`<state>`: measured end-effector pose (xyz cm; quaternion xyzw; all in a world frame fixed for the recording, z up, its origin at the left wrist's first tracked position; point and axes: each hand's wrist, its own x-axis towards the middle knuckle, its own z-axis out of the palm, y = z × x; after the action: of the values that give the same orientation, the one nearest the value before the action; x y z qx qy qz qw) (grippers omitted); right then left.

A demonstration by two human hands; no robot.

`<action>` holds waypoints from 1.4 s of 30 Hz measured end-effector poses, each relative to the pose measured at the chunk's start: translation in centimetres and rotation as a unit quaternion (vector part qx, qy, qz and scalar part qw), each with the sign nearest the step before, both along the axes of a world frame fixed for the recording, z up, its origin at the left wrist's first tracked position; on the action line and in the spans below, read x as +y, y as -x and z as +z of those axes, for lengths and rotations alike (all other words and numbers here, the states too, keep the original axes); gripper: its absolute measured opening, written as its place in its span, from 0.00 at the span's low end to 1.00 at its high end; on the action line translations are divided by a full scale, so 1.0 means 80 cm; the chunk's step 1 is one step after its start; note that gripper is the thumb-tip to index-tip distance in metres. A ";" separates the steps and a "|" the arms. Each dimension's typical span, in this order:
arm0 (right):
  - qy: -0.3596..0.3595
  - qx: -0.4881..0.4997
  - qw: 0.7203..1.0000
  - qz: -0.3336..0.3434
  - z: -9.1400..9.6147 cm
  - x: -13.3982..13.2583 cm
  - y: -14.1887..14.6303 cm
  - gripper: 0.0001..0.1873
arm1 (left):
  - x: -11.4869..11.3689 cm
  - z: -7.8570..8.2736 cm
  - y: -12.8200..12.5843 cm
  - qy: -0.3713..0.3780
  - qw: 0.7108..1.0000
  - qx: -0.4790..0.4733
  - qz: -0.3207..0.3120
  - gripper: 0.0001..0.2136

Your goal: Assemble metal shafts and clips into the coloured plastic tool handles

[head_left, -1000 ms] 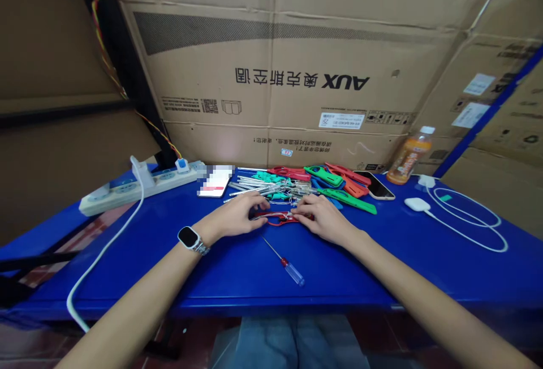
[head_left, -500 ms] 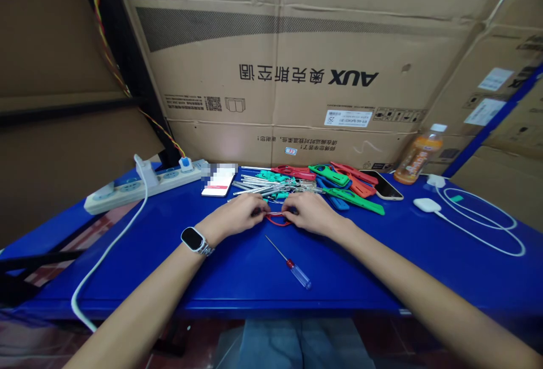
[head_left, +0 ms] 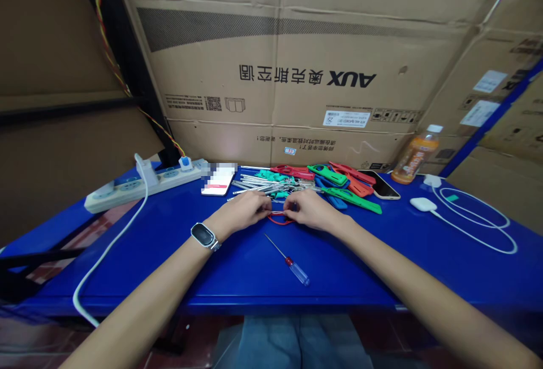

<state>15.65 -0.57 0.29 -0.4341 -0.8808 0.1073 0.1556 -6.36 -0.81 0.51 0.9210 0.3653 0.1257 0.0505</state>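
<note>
My left hand (head_left: 247, 211) and my right hand (head_left: 308, 210) meet at the middle of the blue table (head_left: 237, 267), fingers curled together on a small red plastic handle piece (head_left: 280, 219) that lies between them. A smartwatch (head_left: 204, 235) sits on my left wrist. Just behind the hands lies a heap of metal blades (head_left: 258, 185) and red, green and blue plastic handles (head_left: 339, 185). A small screwdriver (head_left: 288, 258) with a clear handle rests on the table in front of my hands.
A white power strip (head_left: 144, 182) with a cable runs along the left. A phone (head_left: 218, 181) and a second phone (head_left: 382, 186) flank the heap. An orange drink bottle (head_left: 413, 155), a white charger (head_left: 423, 204) and its looped cable stand right. Cardboard boxes (head_left: 297, 74) wall the back.
My hands have drawn closer together over the red piece, hiding most of it. The view has shifted slightly.
</note>
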 end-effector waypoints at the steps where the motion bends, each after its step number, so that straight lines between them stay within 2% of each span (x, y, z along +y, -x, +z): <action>1: -0.009 -0.011 1.000 0.004 0.001 0.000 0.000 0.04 | 0.000 0.001 -0.001 -0.002 1.000 0.005 0.001 0.05; 7: -0.062 -0.067 0.995 0.047 0.004 -0.004 0.002 0.07 | 0.001 0.000 -0.003 -0.020 1.000 0.024 -0.005 0.06; 15: -0.074 -0.085 0.992 0.053 0.004 -0.009 0.004 0.08 | 0.003 -0.001 -0.004 -0.037 0.999 0.027 -0.012 0.05; 21: -0.050 -0.068 0.995 0.045 0.006 -0.008 0.001 0.08 | -0.003 -0.001 -0.002 -0.066 0.997 0.043 -0.028 0.09; 26: -0.003 -0.012 1.000 0.023 0.002 0.000 -0.005 0.08 | -0.007 0.002 -0.004 -0.090 0.992 0.079 -0.043 0.10; 34: 0.060 0.042 0.997 -0.012 -0.002 0.006 0.000 0.06 | -0.012 0.003 0.001 -0.079 0.992 0.087 -0.045 0.14; 39: 0.065 0.041 0.997 -0.020 -0.002 0.007 0.000 0.07 | -0.011 -0.002 0.007 -0.076 0.994 0.054 -0.063 0.16; 42: 0.062 0.047 0.997 -0.020 -0.003 0.007 -0.001 0.07 | -0.013 0.000 0.008 -0.066 0.994 0.066 -0.062 0.18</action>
<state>15.70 0.01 0.03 -0.4549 -0.8553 0.1789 0.1717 -6.99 -1.88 0.49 0.9494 0.3012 0.0855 -0.0265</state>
